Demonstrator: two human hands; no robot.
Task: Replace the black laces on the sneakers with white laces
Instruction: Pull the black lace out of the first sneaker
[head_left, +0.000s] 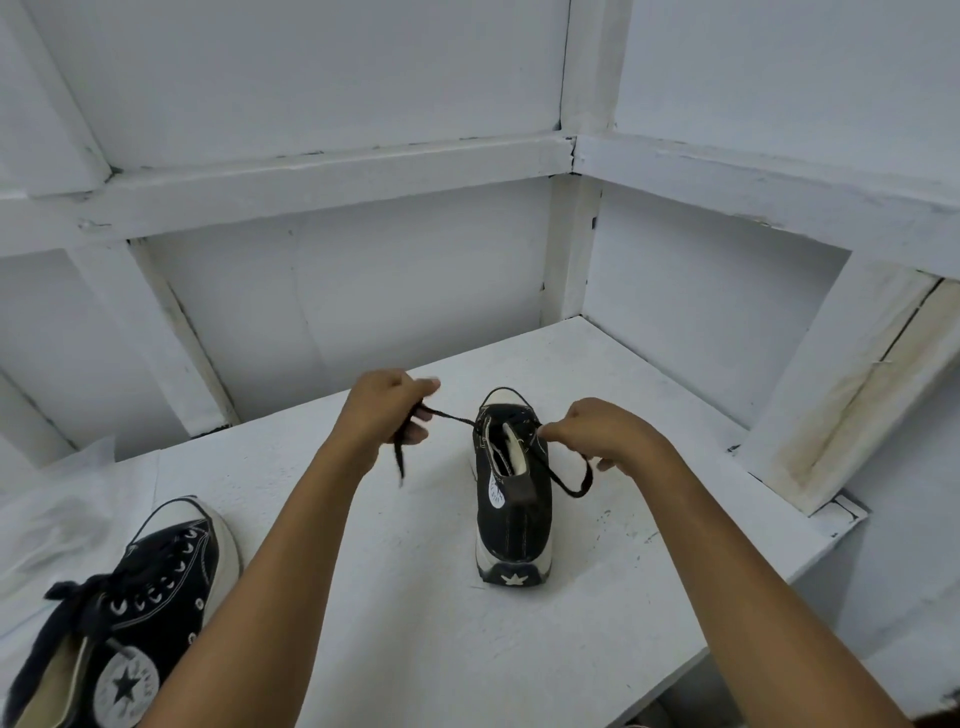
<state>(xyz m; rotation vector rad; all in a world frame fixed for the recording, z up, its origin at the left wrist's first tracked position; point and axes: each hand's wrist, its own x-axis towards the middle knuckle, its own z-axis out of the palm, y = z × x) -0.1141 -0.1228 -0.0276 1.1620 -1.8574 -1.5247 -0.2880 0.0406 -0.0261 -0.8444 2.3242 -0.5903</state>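
L hand grips black lace; R hand pinches other end. Sneaker heel star; patch txt unreadable.

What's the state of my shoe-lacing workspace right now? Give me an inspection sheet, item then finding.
Surface: white table, dark specks towards the right.
Job's things: centre sneaker upright, heel towards the camera, black lace partly pulled out; second sneaker at left, laced in black; white laces not seen.
Clutter: pale crumpled sheet at the table's left edge.
Grippers: left hand grips one lace end; right hand pinches the other side.
Cables: nothing seen.
Surroundings: white panelled walls with beams.
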